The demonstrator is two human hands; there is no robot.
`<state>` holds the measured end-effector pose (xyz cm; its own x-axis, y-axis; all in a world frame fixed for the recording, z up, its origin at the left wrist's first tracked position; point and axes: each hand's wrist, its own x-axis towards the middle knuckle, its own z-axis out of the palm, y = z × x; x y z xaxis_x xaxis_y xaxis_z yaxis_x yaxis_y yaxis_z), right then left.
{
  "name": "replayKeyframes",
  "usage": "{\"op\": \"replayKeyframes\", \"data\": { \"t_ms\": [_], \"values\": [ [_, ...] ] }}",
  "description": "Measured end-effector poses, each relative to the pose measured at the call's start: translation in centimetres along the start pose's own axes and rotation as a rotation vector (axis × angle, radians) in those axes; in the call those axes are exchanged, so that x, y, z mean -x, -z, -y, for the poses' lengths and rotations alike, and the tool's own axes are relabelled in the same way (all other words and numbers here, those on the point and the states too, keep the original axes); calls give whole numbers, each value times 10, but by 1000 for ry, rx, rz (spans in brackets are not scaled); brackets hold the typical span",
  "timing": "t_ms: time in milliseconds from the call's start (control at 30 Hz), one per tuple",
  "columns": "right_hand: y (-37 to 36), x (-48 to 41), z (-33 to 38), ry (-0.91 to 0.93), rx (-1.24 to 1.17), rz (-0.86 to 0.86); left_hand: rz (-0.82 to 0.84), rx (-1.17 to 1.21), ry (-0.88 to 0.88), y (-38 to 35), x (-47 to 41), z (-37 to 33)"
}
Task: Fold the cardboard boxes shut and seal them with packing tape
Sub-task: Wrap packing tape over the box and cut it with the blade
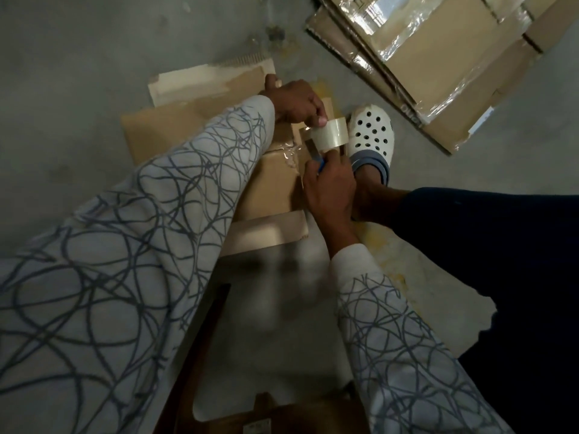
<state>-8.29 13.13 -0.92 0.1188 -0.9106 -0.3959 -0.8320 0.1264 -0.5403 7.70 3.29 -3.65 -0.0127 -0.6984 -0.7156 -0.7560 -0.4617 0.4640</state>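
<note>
Sleeves (103, 277) with a scribbled grey line pattern filled the foreground, one on each arm reaching forward to a brown cardboard box (275, 186) that sat on the grey concrete floor (78, 57). The box's top flaps were folded in, and a crinkled strip of clear tape (291, 153) lay across the seam; paler flaps stuck out at its far and near ends. At the box's right edge the left hand (294, 101) pinched a tape roll (329, 134) from above between thumb and fingers. The right hand (332, 189) came up just beneath the roll, fingers curled round a small blue tool (321, 166) whose kind I could not tell. A white clog (371, 133) stood just beside the roll, and flattened cardboard (438, 73) with shiny tape lay well apart.
</note>
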Motion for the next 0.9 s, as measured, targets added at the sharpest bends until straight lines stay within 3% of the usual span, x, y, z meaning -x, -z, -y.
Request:
{"op": "replayKeyframes", "data": {
  "t_ms": [500, 600, 800, 900],
  "values": [
    [1, 2, 11, 243, 107, -70, -5, 40, -48, -5, -6, 7],
    [4, 0, 15, 182, 108, -39, -19, 37, -47, -5, -5, 6],
    [8, 2, 12, 398, 232, -1, -21, 56, -39, -2, 2, 2],
    [1, -1, 8, 166, 210, 80, -40, 71, -32, -1, 3, 2]
  ]
}}
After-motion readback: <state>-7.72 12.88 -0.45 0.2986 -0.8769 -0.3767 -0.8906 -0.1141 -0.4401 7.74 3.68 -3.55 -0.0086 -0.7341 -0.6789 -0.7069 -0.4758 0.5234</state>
